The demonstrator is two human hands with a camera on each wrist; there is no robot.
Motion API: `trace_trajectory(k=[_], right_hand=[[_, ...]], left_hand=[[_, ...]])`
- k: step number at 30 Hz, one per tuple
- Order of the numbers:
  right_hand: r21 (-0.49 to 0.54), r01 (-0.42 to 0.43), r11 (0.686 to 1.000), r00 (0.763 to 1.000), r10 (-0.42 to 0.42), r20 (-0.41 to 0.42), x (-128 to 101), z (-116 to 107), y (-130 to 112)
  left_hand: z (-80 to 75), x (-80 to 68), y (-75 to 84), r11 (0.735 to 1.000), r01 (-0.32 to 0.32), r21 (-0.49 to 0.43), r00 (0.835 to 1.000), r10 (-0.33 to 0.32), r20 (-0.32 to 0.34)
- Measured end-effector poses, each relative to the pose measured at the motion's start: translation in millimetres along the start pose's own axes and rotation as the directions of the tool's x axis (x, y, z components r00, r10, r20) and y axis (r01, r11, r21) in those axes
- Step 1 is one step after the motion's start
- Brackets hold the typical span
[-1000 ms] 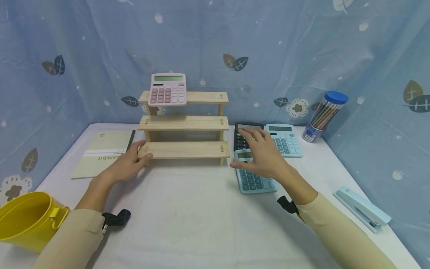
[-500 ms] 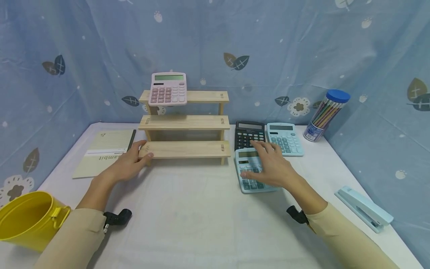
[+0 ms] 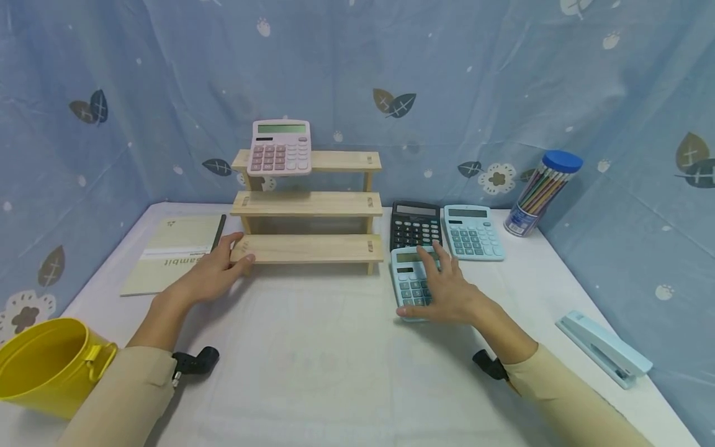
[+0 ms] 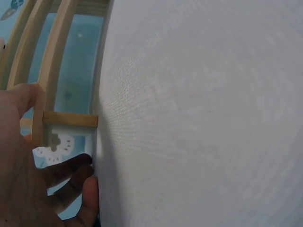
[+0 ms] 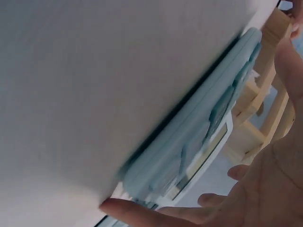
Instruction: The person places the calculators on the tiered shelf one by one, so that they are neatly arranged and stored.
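My left hand (image 3: 209, 276) grips the left end of the lowest shelf of a three-tier wooden rack (image 3: 315, 248). In the left wrist view, the thumb and a finger lie around that shelf end (image 4: 45, 113), the other fingers below it. A pink calculator (image 3: 279, 148) leans upright on the top tier. My right hand (image 3: 455, 297) is spread over the front light-blue calculator (image 3: 406, 271), covering its right part. In the right wrist view, the thumb and fingers lie on opposite sides of this calculator (image 5: 189, 123), not curled around it; contact is unclear.
Behind the front calculator lie a black calculator (image 3: 416, 225) and another light-blue one (image 3: 473, 233). A blue-lidded pencil jar (image 3: 539, 195) stands back right, a stapler (image 3: 604, 347) front right. A notebook (image 3: 173, 248) lies left; a yellow bucket (image 3: 47, 366) stands front left.
My right hand has moved from above the black and front blue calculators towards me, lower over the front blue one. The left hand keeps its hold on the rack.
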State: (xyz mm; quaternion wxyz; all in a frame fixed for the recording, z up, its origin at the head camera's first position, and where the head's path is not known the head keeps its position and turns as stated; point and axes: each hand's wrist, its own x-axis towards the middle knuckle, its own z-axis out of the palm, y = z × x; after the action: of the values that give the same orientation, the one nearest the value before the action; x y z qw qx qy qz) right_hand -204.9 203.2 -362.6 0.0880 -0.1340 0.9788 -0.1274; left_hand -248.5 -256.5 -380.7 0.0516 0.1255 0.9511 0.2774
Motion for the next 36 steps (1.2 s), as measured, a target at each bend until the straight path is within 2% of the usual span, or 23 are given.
trace_trajectory(k=[9, 15, 20, 27, 36], right_hand=[[-0.041, -0.022, 0.999, 0.998, 0.024, 0.054, 0.7, 6.5, -8.1], [-0.042, -0.032, 0.999, 0.994, 0.036, 0.102, 0.1, 6.7, -2.9], [-0.022, -0.058, 0.998, 0.993, 0.060, 0.103, 0.5, 2.0, 4.7], [-0.028, -0.088, 0.996, 0.995, 0.089, 0.036, -2.8, -6.5, 15.4], [0.077, -0.022, 0.997, 0.990, 0.033, -0.136, -31.7, -16.9, 16.9]], left_hand=[[1.7, 0.9, -3.8, 1.000, 0.002, 0.006, 1.000, -0.002, 0.007], [2.9, 0.6, -7.6, 1.000, 0.002, 0.007, 1.000, -0.002, 0.020], [0.4, 3.5, -6.5, 1.000, 0.002, 0.011, 1.000, -0.002, 0.023], [-2.2, 7.9, -3.2, 1.000, -0.002, 0.013, 1.000, 0.002, 0.021], [-0.8, 5.5, -3.4, 1.000, -0.006, 0.003, 1.000, 0.006, 0.025]])
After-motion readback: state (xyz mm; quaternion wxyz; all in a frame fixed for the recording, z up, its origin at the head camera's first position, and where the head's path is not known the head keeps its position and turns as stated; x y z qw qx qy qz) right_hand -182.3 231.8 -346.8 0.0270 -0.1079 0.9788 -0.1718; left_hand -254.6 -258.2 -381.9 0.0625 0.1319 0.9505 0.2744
